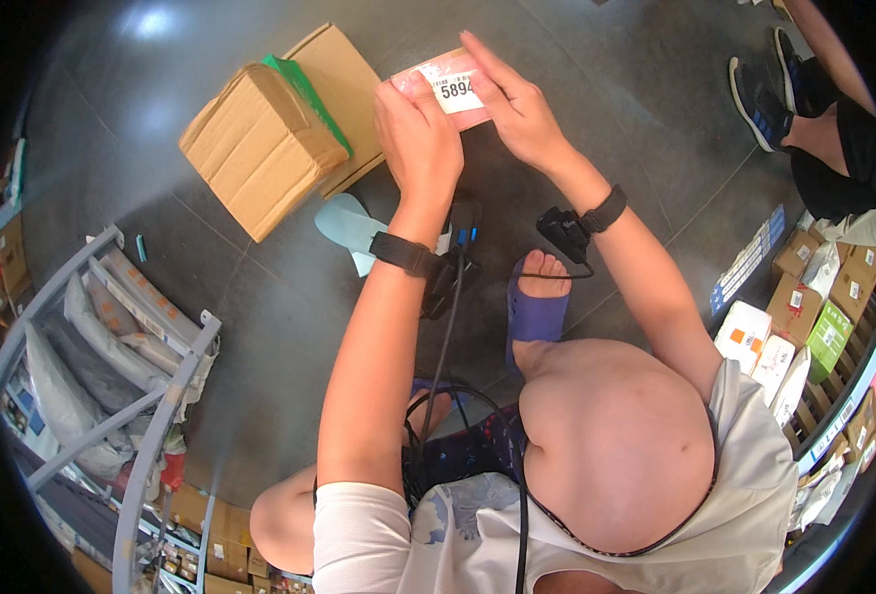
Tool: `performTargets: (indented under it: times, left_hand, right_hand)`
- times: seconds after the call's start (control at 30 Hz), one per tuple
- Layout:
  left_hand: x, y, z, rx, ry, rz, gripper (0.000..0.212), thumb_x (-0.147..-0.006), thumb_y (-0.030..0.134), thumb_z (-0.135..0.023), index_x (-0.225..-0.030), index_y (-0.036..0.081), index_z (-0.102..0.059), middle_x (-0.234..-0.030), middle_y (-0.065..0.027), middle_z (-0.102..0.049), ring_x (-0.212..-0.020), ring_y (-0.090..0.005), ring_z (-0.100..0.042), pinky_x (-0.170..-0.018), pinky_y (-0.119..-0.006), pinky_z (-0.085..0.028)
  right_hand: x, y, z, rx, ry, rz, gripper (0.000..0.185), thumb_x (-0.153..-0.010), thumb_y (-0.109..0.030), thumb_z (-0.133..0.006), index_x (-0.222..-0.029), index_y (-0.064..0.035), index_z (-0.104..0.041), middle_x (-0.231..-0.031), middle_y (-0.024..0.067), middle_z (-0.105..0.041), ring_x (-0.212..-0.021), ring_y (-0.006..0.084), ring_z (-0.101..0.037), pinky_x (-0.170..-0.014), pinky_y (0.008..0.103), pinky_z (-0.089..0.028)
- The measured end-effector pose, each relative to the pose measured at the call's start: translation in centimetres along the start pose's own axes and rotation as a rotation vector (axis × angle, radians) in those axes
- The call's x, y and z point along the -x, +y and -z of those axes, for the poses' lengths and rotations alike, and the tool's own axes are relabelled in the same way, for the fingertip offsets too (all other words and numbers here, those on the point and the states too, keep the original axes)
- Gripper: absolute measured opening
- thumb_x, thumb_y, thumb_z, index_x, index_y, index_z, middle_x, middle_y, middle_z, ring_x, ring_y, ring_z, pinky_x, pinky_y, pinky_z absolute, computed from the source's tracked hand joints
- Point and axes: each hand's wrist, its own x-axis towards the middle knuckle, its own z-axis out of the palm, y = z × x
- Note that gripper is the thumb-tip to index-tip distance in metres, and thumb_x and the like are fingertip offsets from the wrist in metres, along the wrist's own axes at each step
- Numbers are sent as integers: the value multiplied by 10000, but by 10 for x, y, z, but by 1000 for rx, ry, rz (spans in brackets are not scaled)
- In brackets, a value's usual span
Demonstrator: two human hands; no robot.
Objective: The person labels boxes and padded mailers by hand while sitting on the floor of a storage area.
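Observation:
Both of my hands hold a small flat pink packet (475,119) that carries a white printed label (449,83). My left hand (419,137) grips its left side, with the thumb on top near the label. On the right side, my right hand (519,111) pinches it, its thumb over the label's edge and its index finger stretched along the packet's far corner. A brown cardboard box (259,148) with green tape (308,104) along one edge sits left of my left hand. It overlaps a flatter cardboard box (341,67) on the floor.
Light blue pieces (348,223) lie on the dark tiled floor (282,312) below the boxes. A grey metal rack (163,401) with plastic-wrapped parcels stands left. Shelves with labelled parcels (794,308) stand right. Another person's shoe (761,104) is at upper right. Cables (449,319) hang before me.

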Motion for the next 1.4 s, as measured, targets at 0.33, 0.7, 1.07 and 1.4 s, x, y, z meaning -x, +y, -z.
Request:
performTargets:
  times: [0.33, 0.7, 1.07, 1.4]
  left_hand:
    - [4, -9, 12, 125, -181, -12, 877, -937, 386, -694, -1524, -100, -259, -1420, -326, -504, -1340, -429, -487, -1110, -456, -393]
    - [77, 67, 41, 504, -147, -54, 1033, -883, 175, -720, -1547, -153, 1, -1571, -373, -242, -1498, -430, -258, -1224, -423, -220]
    - [36, 12, 47, 707, -113, 64, 983, -983, 128, -634, -1560, -103, 127, -1680, -257, -52, -1563, -274, -89, -1240, -359, -160]
    - [62, 9, 97, 475, -273, 296, 416, -989, 107, -642, -1371, -36, -558, -1336, -193, -612, -1254, -236, -582, -1049, -334, -463]
  right_hand:
    - [6, -7, -10, -60, 55, -75, 548, -1058, -323, -539, -1529, -65, -434, -1479, 206, -532, -1314, 259, -569, -1090, 351, -433]
    - [-33, -79, 14, -439, 222, -3, 443, -1043, -362, -577, -1096, 50, -733, -1027, 87, -753, -928, 106, -675, -835, 257, -542]
    - [-152, -34, -98, -591, -119, -247, 543, -1023, -429, -596, -890, 72, -756, -870, 143, -756, -771, 193, -718, -711, 303, -578]
    - [-135, -16, -30, -204, 100, -91, 528, -993, -476, -624, -1247, -20, -700, -1262, 114, -706, -1200, 224, -632, -1104, 366, -418]
